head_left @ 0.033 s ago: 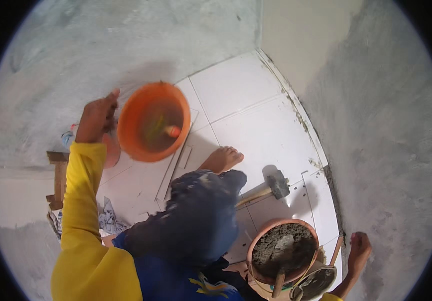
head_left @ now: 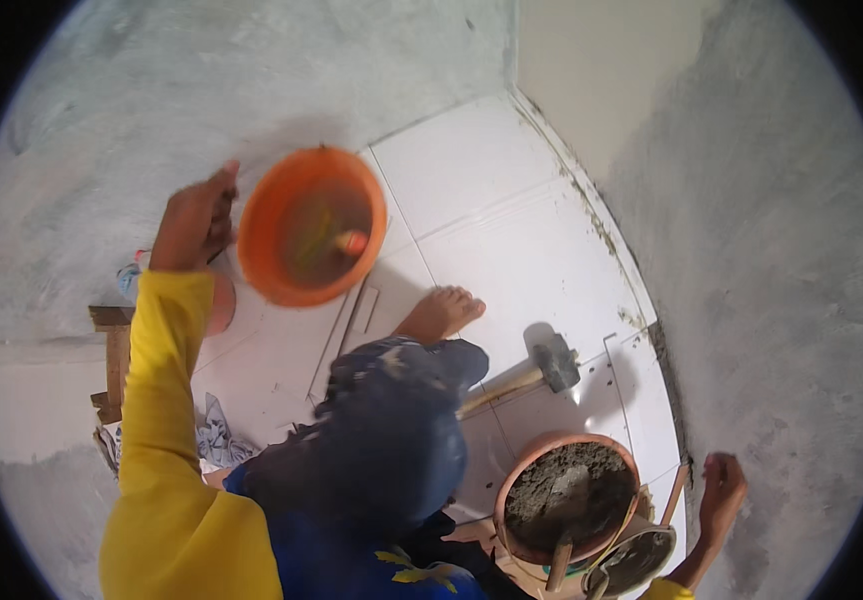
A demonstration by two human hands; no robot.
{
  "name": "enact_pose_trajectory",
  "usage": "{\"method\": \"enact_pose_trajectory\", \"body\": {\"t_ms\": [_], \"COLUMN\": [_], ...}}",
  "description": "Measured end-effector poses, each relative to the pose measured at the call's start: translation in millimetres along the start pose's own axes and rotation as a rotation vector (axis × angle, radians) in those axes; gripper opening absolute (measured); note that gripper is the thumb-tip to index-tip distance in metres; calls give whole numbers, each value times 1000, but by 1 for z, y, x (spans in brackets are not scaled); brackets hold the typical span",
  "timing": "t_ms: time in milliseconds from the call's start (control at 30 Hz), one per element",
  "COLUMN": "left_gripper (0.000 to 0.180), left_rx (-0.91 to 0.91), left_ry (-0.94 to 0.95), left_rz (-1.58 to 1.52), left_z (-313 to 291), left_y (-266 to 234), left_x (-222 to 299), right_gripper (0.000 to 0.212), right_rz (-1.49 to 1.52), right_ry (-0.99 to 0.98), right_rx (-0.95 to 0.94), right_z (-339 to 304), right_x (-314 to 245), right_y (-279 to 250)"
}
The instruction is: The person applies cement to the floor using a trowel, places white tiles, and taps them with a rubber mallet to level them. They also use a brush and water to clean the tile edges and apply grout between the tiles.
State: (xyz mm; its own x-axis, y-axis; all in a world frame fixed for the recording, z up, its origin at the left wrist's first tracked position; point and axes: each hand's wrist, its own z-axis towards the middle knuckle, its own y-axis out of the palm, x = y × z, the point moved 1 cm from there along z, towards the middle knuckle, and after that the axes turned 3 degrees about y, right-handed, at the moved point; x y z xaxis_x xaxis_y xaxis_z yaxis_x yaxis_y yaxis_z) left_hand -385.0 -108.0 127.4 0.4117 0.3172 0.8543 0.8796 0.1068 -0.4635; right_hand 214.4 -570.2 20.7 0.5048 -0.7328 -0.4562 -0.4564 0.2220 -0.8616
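My left hand, in a yellow sleeve, is closed beside an orange bucket and holds it up by its left side. The exact grip is hidden behind the fingers. The bucket tips toward me and shows murky water with a red and yellow object in it. Low on the right, my right hand is beside the grey wall, fingers curled, with nothing visible in them. Nearest to it are a thin wooden stick and a bucket of grey mortar, from which a wooden tool handle sticks out.
A sledgehammer lies on the white floor tiles, right of my bare foot. Another container stands against the mortar bucket. Narrow tile strips, a wooden piece and a crumpled cloth are at left.
My left hand and the orange bucket have moved up slightly together in the picture, and the bucket has shifted a little right. The right hand stays almost where it was.
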Motion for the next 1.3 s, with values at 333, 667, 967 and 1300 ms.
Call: {"method": "enact_pose_trajectory", "body": {"t_ms": [333, 667, 967, 1300], "left_gripper": [27, 26, 27, 45], "left_rx": [-438, -535, -466, -600], "left_ry": [202, 74, 46, 738], "left_rz": [-222, -354, -297, 543], "left_z": [121, 202, 213, 187], "left_y": [161, 225, 194, 252], "left_x": [-7, -12, -47, -101], "right_gripper": [13, 15, 31, 31], "right_rz": [-30, 115, -301, 15], "right_ry": [-612, -897, -1141, -728], "right_rx": [-309, -347, -121, -347], "right_z": [118, 161, 219, 214], "right_x": [-148, -319, -473, -510], "right_y": [110, 210, 364, 353]}}
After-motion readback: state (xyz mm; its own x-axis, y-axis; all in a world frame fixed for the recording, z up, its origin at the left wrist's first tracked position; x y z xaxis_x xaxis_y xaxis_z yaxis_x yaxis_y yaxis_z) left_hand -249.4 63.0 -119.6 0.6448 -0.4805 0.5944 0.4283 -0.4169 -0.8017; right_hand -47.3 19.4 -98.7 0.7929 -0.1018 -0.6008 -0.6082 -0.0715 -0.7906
